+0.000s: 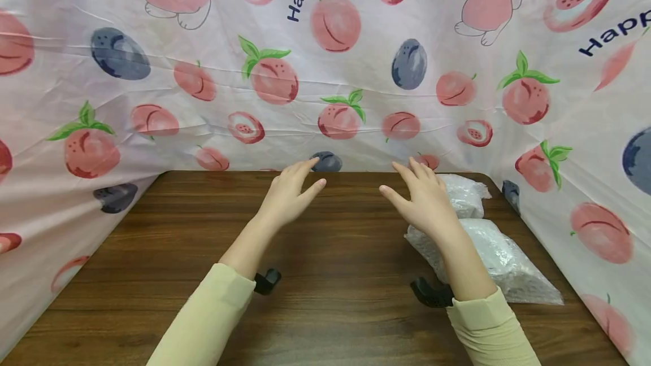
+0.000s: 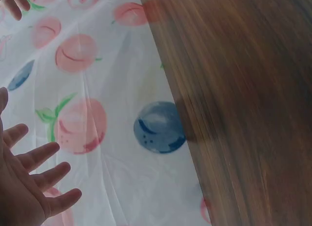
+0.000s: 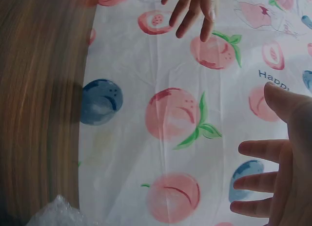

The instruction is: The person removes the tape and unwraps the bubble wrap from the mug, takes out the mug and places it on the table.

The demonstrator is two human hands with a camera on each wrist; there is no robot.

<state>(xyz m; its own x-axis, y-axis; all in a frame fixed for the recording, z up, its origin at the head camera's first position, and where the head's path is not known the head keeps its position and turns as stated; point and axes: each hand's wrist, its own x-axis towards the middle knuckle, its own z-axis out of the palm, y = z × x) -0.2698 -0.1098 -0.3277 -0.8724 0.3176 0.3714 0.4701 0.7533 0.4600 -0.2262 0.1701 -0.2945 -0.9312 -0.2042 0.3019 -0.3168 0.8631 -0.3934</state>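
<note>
Both hands are raised over the brown wooden table (image 1: 325, 321), palms toward each other with a wide gap between them. My left hand (image 1: 289, 195) has its fingers extended and holds nothing; its spread fingers also show in the left wrist view (image 2: 29, 182). On the other side my right hand (image 1: 424, 199) is likewise held with straight, parted fingers and nothing in them. It is nearest to two clear plastic-wrapped packages, a larger one (image 1: 500, 256) in front and a smaller one (image 1: 463, 194) behind, partly hidden by the right hand and forearm.
A white cloth (image 1: 203, 72) printed with peaches and blue fruit hangs along the back and both sides of the table. Each wrist carries a black strap mount (image 1: 429, 292). The packages lie along the table's right side.
</note>
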